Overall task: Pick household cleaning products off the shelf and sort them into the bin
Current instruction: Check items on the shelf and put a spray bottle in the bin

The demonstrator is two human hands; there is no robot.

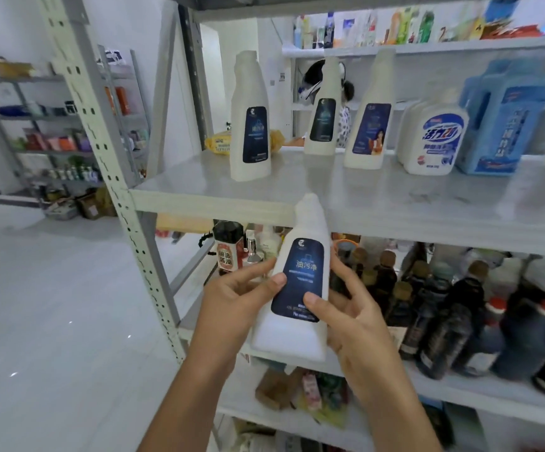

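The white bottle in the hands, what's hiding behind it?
Behind the white bottle sit a soy sauce bottle and dark bottles. Whatever stands directly behind it is covered.

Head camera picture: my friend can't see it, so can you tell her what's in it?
Two hands, the left hand and the right hand, hold a white bottle with a dark blue label in front of a grey metal shelf. Three similar white bottles and blue detergent jugs stand on that shelf; dark bottles fill the one below.
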